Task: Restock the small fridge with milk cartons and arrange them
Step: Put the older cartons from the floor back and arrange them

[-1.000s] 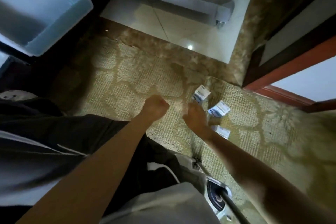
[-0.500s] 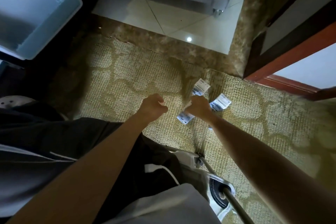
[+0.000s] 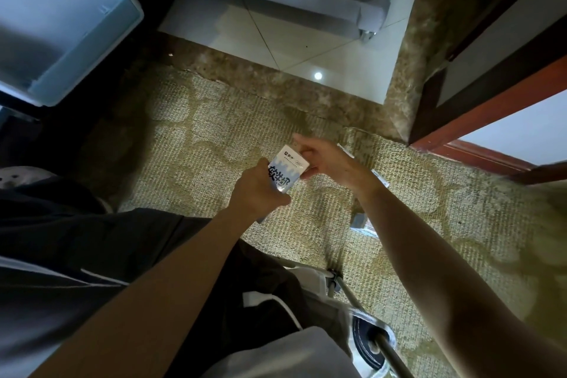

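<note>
A milk carton [image 3: 287, 170] is gripped by the left hand [image 3: 259, 192] and loosely pinched by the right hand [image 3: 329, 163]; shelving in the fridge [image 3: 61, 24] is likely called for next.

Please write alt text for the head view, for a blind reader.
Seen from above, two bare hands hold one blue-and-white milk carton over a patterned carpet: the left hand grips its near end, the right hand pinches its far end. A second carton lies on the carpet, partly hidden by the right forearm.

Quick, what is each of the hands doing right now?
Left hand: closed around the near end of the milk carton.
Right hand: pinching the same carton's far end.
</note>
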